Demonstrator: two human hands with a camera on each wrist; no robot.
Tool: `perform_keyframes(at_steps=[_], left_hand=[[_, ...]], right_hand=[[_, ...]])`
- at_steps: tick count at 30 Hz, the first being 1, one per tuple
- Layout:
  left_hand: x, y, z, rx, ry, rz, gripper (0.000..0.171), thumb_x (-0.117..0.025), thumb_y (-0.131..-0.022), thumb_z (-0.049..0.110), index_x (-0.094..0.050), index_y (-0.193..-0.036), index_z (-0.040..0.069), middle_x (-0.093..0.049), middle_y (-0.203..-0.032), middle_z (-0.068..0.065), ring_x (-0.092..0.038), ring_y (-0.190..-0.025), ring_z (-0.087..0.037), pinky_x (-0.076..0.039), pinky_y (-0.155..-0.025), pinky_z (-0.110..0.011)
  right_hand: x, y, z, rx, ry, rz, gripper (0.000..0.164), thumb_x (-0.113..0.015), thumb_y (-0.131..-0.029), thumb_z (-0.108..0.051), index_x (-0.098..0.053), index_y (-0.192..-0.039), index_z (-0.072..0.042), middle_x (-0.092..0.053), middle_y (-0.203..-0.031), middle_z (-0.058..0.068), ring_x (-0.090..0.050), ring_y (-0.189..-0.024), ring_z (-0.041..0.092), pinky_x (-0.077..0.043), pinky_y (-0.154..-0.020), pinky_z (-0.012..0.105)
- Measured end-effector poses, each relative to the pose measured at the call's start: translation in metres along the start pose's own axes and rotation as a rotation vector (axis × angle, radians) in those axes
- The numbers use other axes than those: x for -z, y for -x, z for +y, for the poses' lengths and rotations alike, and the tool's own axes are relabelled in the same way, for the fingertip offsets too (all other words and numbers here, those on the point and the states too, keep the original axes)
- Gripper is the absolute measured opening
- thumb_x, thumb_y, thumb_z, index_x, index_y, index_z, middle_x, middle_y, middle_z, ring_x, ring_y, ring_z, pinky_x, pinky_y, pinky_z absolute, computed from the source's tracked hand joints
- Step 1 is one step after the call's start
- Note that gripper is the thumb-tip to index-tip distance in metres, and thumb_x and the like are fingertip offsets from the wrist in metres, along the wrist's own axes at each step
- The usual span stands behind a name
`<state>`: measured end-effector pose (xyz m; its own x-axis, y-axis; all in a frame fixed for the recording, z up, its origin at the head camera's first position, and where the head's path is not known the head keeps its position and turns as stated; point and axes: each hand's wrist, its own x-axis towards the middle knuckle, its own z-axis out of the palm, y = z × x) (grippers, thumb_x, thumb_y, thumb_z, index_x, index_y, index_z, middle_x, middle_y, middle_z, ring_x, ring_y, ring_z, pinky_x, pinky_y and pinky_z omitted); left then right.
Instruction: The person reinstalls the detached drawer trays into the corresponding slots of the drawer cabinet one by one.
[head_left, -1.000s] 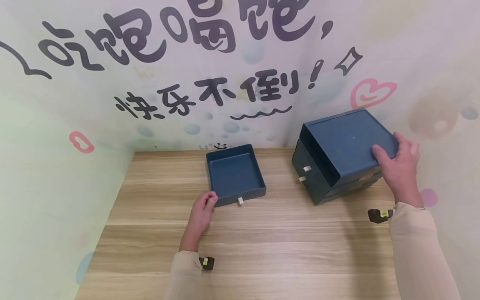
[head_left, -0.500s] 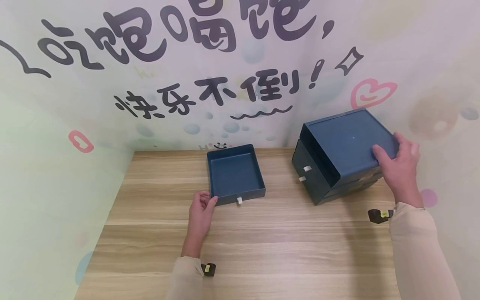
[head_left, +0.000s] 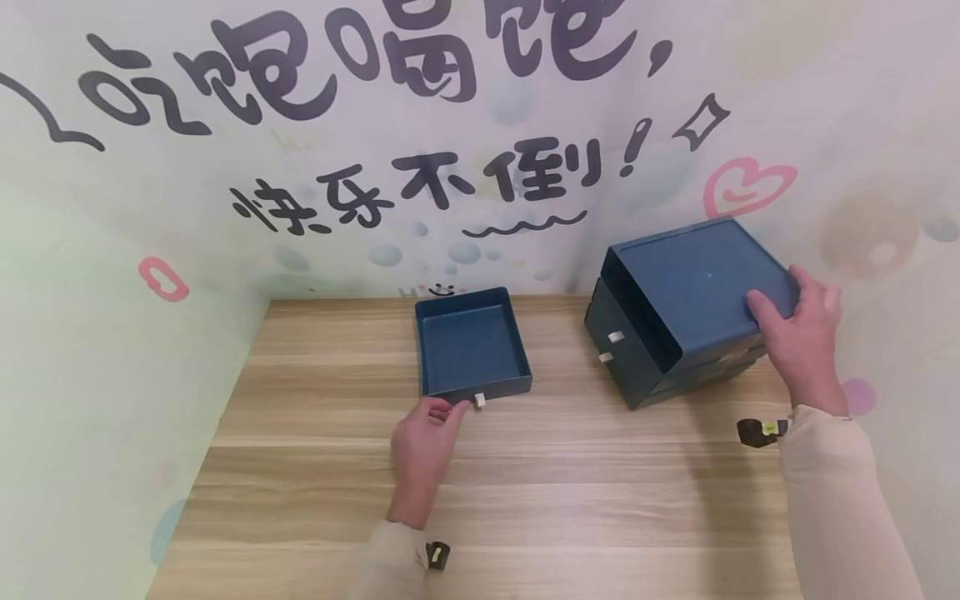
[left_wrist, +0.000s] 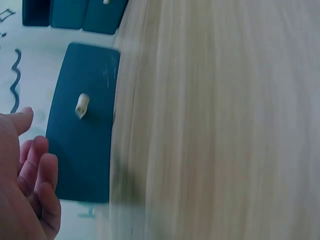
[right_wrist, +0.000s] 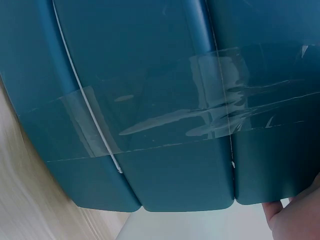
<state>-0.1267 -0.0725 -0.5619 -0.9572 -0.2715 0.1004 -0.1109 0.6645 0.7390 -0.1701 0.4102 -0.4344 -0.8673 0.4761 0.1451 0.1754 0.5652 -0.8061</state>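
A shallow blue drawer (head_left: 474, 346) with a small white pull tab (left_wrist: 82, 106) on its front lies on the wooden table, left of the cabinet. My left hand (head_left: 429, 446) is at the left part of that front, thumb near the tab, fingers loosely bent around nothing. To the right, a blue drawer cabinet (head_left: 697, 283) stands at an angle; its top slot gapes without a drawer, and two drawers below show white tabs. My right hand (head_left: 806, 337) grips the cabinet's rear corner, thumb on top and fingers over the far edge.
Clear tape (right_wrist: 165, 112) runs across the cabinet's stacked tiers on its side. Behind the wooden table (head_left: 570, 500) rises a white wall cloth (head_left: 480, 125) with large black lettering. A similar cloth closes off the left side.
My left hand has shifted from the drawer's front left corner rightward along its front, toward the pull tab. The right hand and cabinet have stayed in place.
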Motion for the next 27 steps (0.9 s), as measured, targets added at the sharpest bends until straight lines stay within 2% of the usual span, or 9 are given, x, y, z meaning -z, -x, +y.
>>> perform_keyframes(at_steps=[4, 9, 14, 22, 27], left_hand=[[-0.011, 0.002, 0.007, -0.005, -0.082, -0.003, 0.039, -0.075, -0.084, 0.062, -0.072, -0.085, 0.023, -0.074, -0.076, 0.008, -0.065, -0.066, -0.010, -0.043, -0.058, -0.026], [-0.021, 0.002, 0.015, 0.031, -0.181, -0.016, 0.043, -0.072, -0.083, 0.067, -0.075, -0.087, 0.023, -0.077, -0.078, 0.008, -0.068, -0.070, -0.015, -0.040, -0.057, -0.026], [-0.029, 0.000, 0.019, 0.026, -0.228, -0.003, 0.044, -0.072, -0.083, 0.066, -0.077, -0.085, 0.023, -0.078, -0.077, 0.009, -0.071, -0.070, -0.019, -0.041, -0.054, -0.028], [-0.043, -0.002, 0.020, 0.026, -0.319, -0.018, 0.046, -0.071, -0.082, 0.069, -0.079, -0.082, 0.024, -0.076, -0.073, 0.008, -0.068, -0.062, -0.020, -0.036, -0.047, -0.028], [-0.047, -0.004, 0.024, 0.020, -0.334, -0.016, 0.044, -0.073, -0.080, 0.069, -0.079, -0.079, 0.025, -0.075, -0.068, 0.006, -0.066, -0.058, -0.022, -0.034, -0.044, -0.031]], right_hand=[[0.000, 0.000, 0.000, 0.003, 0.003, -0.003, 0.075, -0.057, -0.099, -0.041, -0.025, -0.162, -0.014, -0.022, -0.153, 0.018, -0.019, -0.145, 0.037, -0.022, -0.124, 0.047], [-0.001, 0.000, 0.000, -0.003, 0.000, 0.002, 0.075, -0.058, -0.098, -0.041, -0.026, -0.161, -0.014, -0.022, -0.153, 0.018, -0.019, -0.144, 0.036, -0.022, -0.124, 0.047], [0.000, -0.001, 0.000, 0.001, -0.001, 0.007, 0.075, -0.058, -0.098, -0.041, -0.027, -0.161, -0.013, -0.022, -0.153, 0.019, -0.019, -0.144, 0.036, -0.023, -0.123, 0.047], [0.000, -0.001, 0.000, 0.005, 0.000, 0.010, 0.075, -0.058, -0.098, -0.041, -0.027, -0.161, -0.014, -0.023, -0.153, 0.019, -0.019, -0.144, 0.036, -0.023, -0.123, 0.046], [0.000, 0.000, -0.001, 0.007, 0.003, 0.006, 0.076, -0.057, -0.098, -0.041, -0.026, -0.161, -0.013, -0.023, -0.153, 0.020, -0.018, -0.144, 0.037, -0.023, -0.122, 0.047]])
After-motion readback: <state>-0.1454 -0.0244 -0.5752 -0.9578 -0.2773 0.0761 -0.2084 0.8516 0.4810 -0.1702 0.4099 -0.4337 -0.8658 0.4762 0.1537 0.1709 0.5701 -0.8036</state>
